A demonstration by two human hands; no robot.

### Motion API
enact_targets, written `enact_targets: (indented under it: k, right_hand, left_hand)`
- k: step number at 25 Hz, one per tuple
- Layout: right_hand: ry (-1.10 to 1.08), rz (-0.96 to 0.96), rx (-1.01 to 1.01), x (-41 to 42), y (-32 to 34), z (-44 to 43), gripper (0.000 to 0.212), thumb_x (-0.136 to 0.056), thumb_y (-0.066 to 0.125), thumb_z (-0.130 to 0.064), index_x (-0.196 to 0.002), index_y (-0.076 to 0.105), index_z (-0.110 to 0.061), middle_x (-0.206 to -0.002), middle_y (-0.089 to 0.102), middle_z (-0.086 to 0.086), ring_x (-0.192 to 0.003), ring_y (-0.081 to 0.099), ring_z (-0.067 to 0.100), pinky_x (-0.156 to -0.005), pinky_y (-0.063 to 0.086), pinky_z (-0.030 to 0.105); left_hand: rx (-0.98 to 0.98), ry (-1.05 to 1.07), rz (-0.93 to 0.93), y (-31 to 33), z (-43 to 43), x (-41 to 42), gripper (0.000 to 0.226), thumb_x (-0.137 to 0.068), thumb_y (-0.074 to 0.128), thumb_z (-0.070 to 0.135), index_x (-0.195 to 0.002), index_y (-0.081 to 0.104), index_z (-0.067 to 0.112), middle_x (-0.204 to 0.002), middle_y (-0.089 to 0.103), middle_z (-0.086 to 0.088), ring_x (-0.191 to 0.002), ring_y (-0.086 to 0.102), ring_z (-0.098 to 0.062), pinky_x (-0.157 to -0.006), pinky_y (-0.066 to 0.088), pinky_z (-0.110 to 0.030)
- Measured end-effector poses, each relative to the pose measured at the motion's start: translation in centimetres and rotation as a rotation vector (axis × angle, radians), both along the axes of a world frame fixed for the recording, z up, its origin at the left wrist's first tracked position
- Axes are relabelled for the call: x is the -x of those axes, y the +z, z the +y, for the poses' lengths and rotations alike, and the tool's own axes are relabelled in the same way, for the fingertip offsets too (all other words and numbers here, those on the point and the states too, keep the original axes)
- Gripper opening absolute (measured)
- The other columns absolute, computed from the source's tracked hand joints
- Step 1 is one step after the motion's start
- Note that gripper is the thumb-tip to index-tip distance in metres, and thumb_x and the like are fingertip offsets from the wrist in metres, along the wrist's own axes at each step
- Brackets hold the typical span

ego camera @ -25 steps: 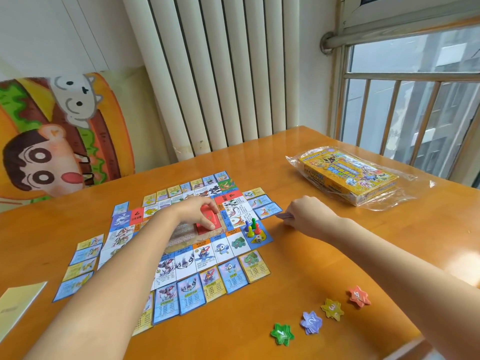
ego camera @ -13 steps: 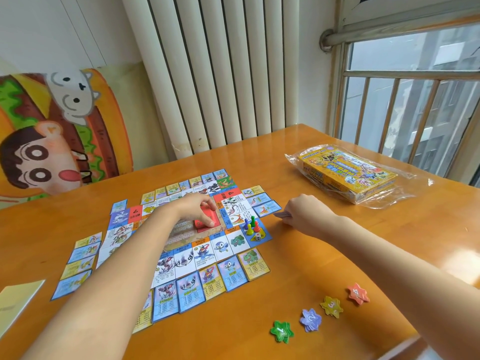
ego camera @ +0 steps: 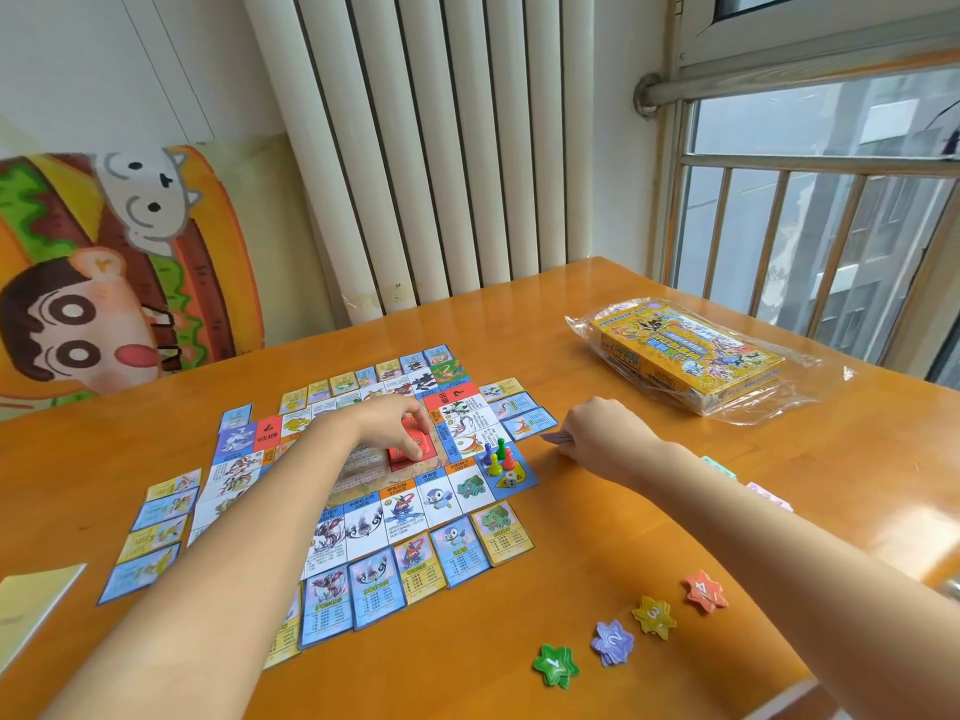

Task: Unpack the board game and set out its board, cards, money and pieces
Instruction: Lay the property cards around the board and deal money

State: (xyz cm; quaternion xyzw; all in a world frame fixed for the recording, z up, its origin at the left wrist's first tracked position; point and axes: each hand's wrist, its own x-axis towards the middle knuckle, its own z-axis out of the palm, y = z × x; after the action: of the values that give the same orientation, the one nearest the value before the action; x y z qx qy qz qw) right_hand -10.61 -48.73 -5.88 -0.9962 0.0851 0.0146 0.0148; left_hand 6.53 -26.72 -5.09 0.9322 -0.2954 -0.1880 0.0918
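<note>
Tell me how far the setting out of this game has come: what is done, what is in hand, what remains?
Done: the board lies open, property cards line its edges, pawns stand on a corner square, star tokens lie nearby. In hand: the left hand grips the red cards at the centre; the right hand holds a thin stack beside the board. Left: probably placing that stack.

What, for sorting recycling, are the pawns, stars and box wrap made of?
Pawns: probably plastic, with glossy, moulded shapes in solid colours.
Stars: apparently printed card, flat and thin, in small stacks.
Wrap: clear plastic film, crinkled, with shiny highlights.
</note>
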Motion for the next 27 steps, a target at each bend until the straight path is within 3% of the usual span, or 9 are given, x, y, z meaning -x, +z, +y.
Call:
enact_targets:
  k: [8,11,14,16,18,21,22,24,27]
  right_hand:
    - [-0.024,-0.016,0.040,0.0,-0.6,0.4,0.023,-0.099,0.045,-0.024,-0.082,0.052,-0.011,-0.068,0.045,0.002,-0.058,0.044,0.018,-0.043,0.028,0.024]
    - [-0.019,-0.030,0.017,0.4,-0.3,0.1,0.026,-0.099,0.045,-0.029,-0.086,0.057,-0.010,-0.076,0.051,0.004,-0.067,0.049,0.024,-0.047,0.030,0.027]
    - [-0.027,-0.089,-0.039,1.3,0.1,0.0,0.033,-0.098,0.047,-0.034,-0.104,0.067,-0.009,-0.087,0.064,0.007,-0.074,0.054,0.025,-0.055,0.037,0.029]
    - [0.011,-0.241,-0.082,2.4,0.6,0.8,0.032,-0.098,0.049,-0.037,-0.112,0.069,-0.017,-0.097,0.070,0.004,-0.082,0.062,0.026,-0.061,0.045,0.030]
    - [0.151,-0.501,-0.126,3.8,0.6,2.5,0.031,-0.098,0.047,-0.038,-0.108,0.070,-0.021,-0.098,0.072,0.002,-0.087,0.066,0.025,-0.066,0.052,0.033]
    - [0.328,-0.796,-0.062,6.5,0.3,6.0,0.024,-0.090,0.053,-0.035,-0.094,0.072,-0.021,-0.095,0.072,0.002,-0.081,0.070,0.023,-0.055,0.056,0.033]
    - [0.369,-0.843,-0.009,7.0,-0.1,6.9,0.016,-0.085,0.064,-0.029,-0.094,0.073,-0.020,-0.098,0.072,0.003,-0.083,0.071,0.022,-0.055,0.056,0.030]
    - [0.439,-0.863,0.057,7.9,-0.6,8.3,0.026,-0.072,0.080,-0.020,-0.098,0.074,-0.018,-0.106,0.072,0.006,-0.093,0.070,0.024,-0.065,0.057,0.028]
    - [0.519,-0.833,0.062,8.8,-0.6,9.6,0.034,-0.078,0.067,-0.017,-0.111,0.071,-0.017,-0.121,0.066,0.007,-0.110,0.064,0.027,-0.080,0.056,0.033]
  left_hand:
    - [0.012,0.024,-0.014,0.6,-0.2,1.3,0.050,-0.081,0.073,0.023,-0.125,0.050,0.027,-0.143,0.041,-0.002,-0.118,0.047,-0.020,-0.093,0.040,-0.031]
    - [0.130,0.088,-0.107,1.8,-0.1,2.9,0.055,-0.082,0.071,0.034,-0.131,0.048,0.024,-0.148,0.038,0.000,-0.133,0.040,-0.020,-0.104,0.035,-0.033]
    - [0.358,0.165,-0.225,3.4,0.2,6.4,0.035,-0.087,0.064,0.039,-0.117,0.061,0.022,-0.136,0.053,0.001,-0.122,0.050,-0.016,-0.098,0.040,-0.032]
    - [0.532,0.210,-0.100,3.7,0.6,9.8,0.031,-0.089,0.058,0.045,-0.108,0.067,0.022,-0.122,0.063,0.004,-0.107,0.058,-0.010,-0.095,0.044,-0.030]
    - [0.712,0.196,0.219,3.5,1.0,14.0,0.042,-0.088,0.051,0.051,-0.107,0.069,0.017,-0.114,0.069,0.002,-0.101,0.065,-0.010,-0.096,0.050,-0.032]
    - [0.874,0.209,0.567,3.1,1.8,19.1,0.045,-0.091,0.050,0.043,-0.105,0.068,0.004,-0.102,0.073,-0.010,-0.093,0.070,-0.022,-0.085,0.056,-0.030]
    - [0.895,0.226,0.605,2.9,2.3,20.0,0.040,-0.093,0.051,0.038,-0.101,0.068,0.003,-0.096,0.073,-0.013,-0.086,0.070,-0.024,-0.076,0.056,-0.028]
    - [0.930,0.269,0.641,2.7,3.3,21.2,0.028,-0.092,0.055,0.030,-0.092,0.068,0.005,-0.081,0.072,-0.013,-0.069,0.069,-0.020,-0.059,0.054,-0.022]
    - [0.954,0.316,0.663,2.0,5.0,21.9,0.018,-0.091,0.057,0.018,-0.086,0.068,0.005,-0.071,0.069,-0.010,-0.059,0.066,-0.016,-0.050,0.050,-0.019]
